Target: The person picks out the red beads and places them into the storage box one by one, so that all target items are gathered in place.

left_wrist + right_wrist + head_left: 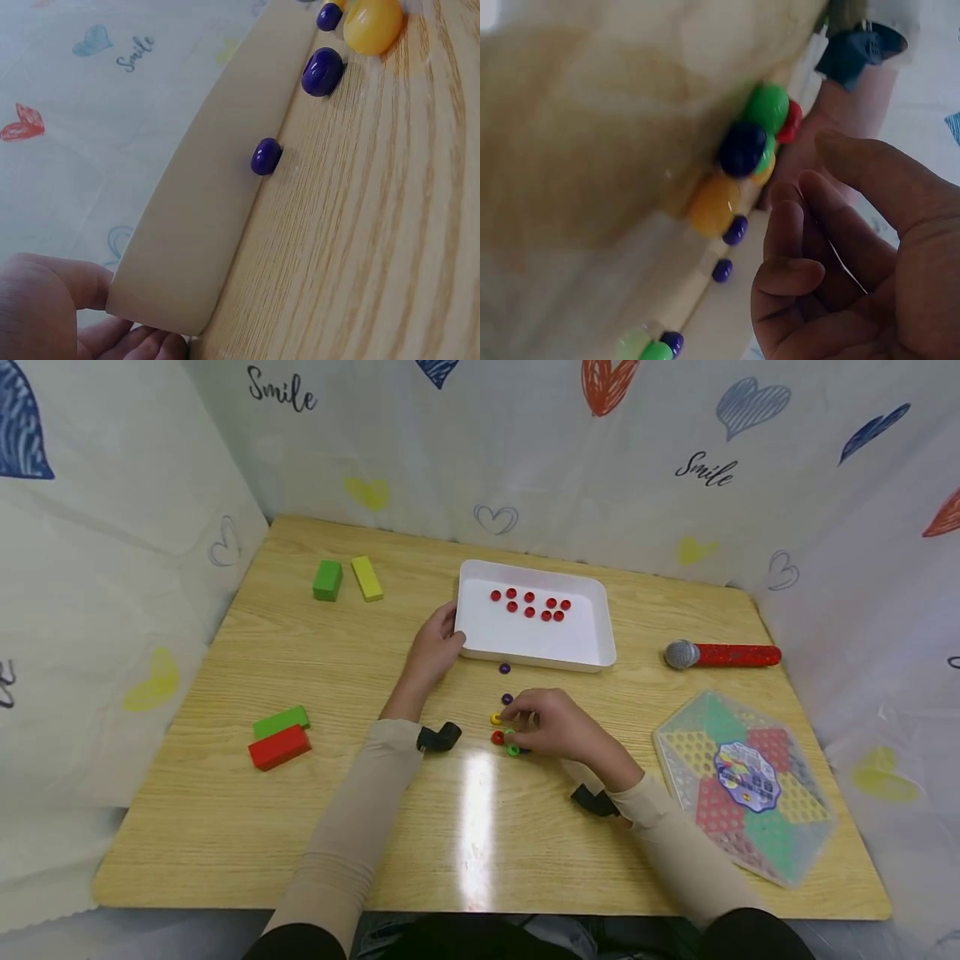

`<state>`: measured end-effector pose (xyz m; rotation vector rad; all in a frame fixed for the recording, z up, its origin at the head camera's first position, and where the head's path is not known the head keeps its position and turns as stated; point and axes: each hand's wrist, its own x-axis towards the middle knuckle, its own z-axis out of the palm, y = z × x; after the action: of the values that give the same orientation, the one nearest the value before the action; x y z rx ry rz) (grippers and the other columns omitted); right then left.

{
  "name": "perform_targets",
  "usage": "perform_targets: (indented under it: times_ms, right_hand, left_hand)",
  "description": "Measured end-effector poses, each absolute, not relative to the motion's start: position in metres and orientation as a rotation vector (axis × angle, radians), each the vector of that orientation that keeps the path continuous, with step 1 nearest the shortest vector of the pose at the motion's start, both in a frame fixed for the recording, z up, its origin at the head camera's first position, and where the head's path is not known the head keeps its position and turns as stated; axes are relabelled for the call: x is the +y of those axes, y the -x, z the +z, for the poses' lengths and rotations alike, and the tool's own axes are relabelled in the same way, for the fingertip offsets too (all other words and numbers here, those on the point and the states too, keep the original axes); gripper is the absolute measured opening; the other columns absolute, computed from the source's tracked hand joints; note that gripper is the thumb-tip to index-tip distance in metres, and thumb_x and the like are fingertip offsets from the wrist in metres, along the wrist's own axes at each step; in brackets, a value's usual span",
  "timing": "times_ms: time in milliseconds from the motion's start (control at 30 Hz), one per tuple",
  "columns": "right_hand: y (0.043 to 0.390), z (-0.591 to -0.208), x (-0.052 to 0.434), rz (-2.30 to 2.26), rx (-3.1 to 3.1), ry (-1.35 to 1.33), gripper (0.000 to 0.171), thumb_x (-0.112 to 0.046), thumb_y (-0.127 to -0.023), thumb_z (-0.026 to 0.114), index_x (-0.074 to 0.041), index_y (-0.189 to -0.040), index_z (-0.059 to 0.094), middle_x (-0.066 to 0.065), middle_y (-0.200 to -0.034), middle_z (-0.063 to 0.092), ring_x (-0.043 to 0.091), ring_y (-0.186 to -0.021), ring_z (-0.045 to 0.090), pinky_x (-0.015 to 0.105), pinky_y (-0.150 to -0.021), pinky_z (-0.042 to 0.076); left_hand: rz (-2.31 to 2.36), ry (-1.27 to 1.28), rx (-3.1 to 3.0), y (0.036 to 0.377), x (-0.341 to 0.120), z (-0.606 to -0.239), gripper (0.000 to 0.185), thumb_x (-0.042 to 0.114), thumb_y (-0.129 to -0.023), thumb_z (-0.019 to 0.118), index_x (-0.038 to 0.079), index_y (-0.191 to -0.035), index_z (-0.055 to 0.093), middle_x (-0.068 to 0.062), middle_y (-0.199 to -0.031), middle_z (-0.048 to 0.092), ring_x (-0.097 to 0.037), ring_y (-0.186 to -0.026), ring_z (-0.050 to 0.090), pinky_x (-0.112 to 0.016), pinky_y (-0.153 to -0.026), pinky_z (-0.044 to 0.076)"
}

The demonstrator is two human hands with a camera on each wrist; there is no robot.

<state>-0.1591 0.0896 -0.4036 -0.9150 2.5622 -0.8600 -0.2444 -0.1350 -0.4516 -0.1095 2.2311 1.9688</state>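
Left hand (433,647) at frame centre, grip clasped on the near-left corner of the white tray (592,647); nine red beads (529,604) inside the tray. Right hand (555,722) just below centre, fingers loosely curled over a small cluster of coloured beads (501,735) on the counter (225,810), grasping nothing visible. Two purple beads (505,668) between cluster and tray. Microphone (722,655) and Chinese checkers board (742,785) at right; wooden blocks (279,737) at left.
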Motion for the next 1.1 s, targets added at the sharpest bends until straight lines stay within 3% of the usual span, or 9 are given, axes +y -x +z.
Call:
perform_targets:
  times_ms: [400, 767, 1100]
  right_hand:
    - [0.150, -0.410, 0.080, -0.836, 2.495, 0.975, 0.015, -0.010, -0.085, 0.080, -0.011, -0.099, 0.078, -0.001, -0.097, 0.075, 0.012, -0.081, 0.064, 0.023, -0.070, 0.057]
    - [0.151, -0.404, 0.078, -0.817, 2.495, 0.971, 0.013, -0.011, -0.086, 0.079, -0.012, -0.100, 0.079, -0.002, -0.096, 0.074, 0.011, -0.077, 0.062, 0.022, -0.067, 0.054]
    - [0.204, -0.367, 0.083, -0.865, 2.605, 0.937, 0.014, -0.008, -0.086, 0.076, -0.012, -0.100, 0.080, 0.000, -0.094, 0.077, 0.011, -0.076, 0.065, 0.029, -0.068, 0.055]
  left_hand:
    - [1.984, 0.126, 2.210, 0.244, -0.136, -0.451, 0.062, 0.013, -0.099, 0.047, 0.016, -0.159, 0.031, -0.004, -0.165, 0.035, -0.014, -0.151, 0.035, -0.026, -0.122, 0.034]
    - [2.002, 0.132, 2.202, 0.244, -0.136, -0.451, 0.062, 0.012, -0.099, 0.048, 0.016, -0.159, 0.032, -0.004, -0.164, 0.036, -0.014, -0.151, 0.035, -0.026, -0.121, 0.034]
    - [1.999, 0.127, 2.185, 0.245, -0.136, -0.453, 0.063, 0.011, -0.098, 0.048, 0.016, -0.159, 0.032, -0.005, -0.165, 0.035, -0.015, -0.151, 0.035, -0.027, -0.122, 0.034]
